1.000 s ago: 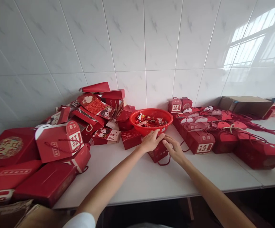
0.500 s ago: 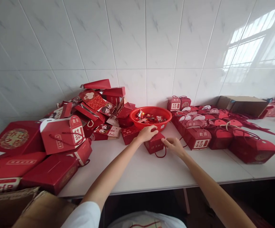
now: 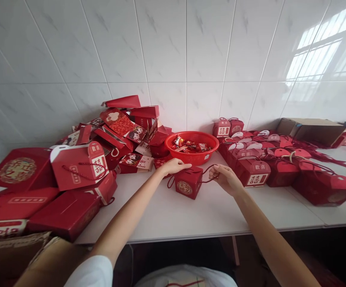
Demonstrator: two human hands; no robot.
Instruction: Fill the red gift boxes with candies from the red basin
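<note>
A small red box [image 3: 188, 185] with a gold round print stands upright on the white table, in front of a red plastic basket [image 3: 191, 159] that holds wrapped candies. My left hand [image 3: 175, 165] rests at the box's top left edge, its fingers pressed together on the box. To the right of the box, my right hand [image 3: 224, 177] pinches the dark red cord handle [image 3: 208, 171], which is pulled out sideways. A second cord loop hangs at the box's left side.
Red boxes and flat cartons [image 3: 122, 137] are heaped on the left. Rows of red boxes with cords [image 3: 254, 172] stand on the right, before an open cardboard box [image 3: 313, 131]. Another cardboard box [image 3: 55, 261] is at the lower left. A tiled wall closes off the back.
The small box has turned, so its round print now faces forward. My right hand has lifted slightly and draws the cord out to the right. My left hand has shifted a little left.
</note>
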